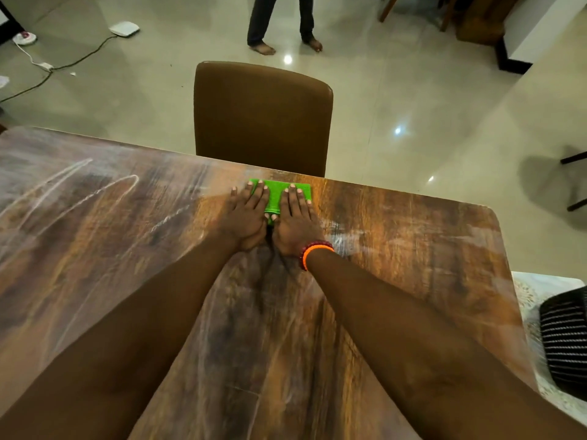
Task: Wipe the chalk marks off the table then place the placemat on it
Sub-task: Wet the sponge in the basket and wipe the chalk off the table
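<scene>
Head view: I am leaning over the wooden table [397, 249], both arms stretched toward its far edge.
My hands: my left hand [246, 214] and my right hand [293, 217] lie side by side with fingers straight, palms pressing flat on the green cloth [273, 195]; neither curls round it.
Cloth position: near the far edge of the table, just in front of the brown chair [262, 119] (its back rises right behind the edge).
Done so far: I judge the wiping is under way; the strip around and right of my hands shows only a faint, smeared haze.
Still left: clear chalk marks [79, 185] loop across the left part of the table, with pale streaks also nearer to me, so most of the wiping remains.
Placemat: I cannot say for certain where it is; a pale patterned sheet [527, 300] past the table's right edge may be it, but it is too cut off to tell. Placing it has not been done.
Around me: a dark striped thing [565, 341] at the right border, cables and a white device [124, 28] on the floor, and another person's legs [279, 23] beyond the chair.
In the way: nothing lies on the tabletop between the cloth and the chalk.
</scene>
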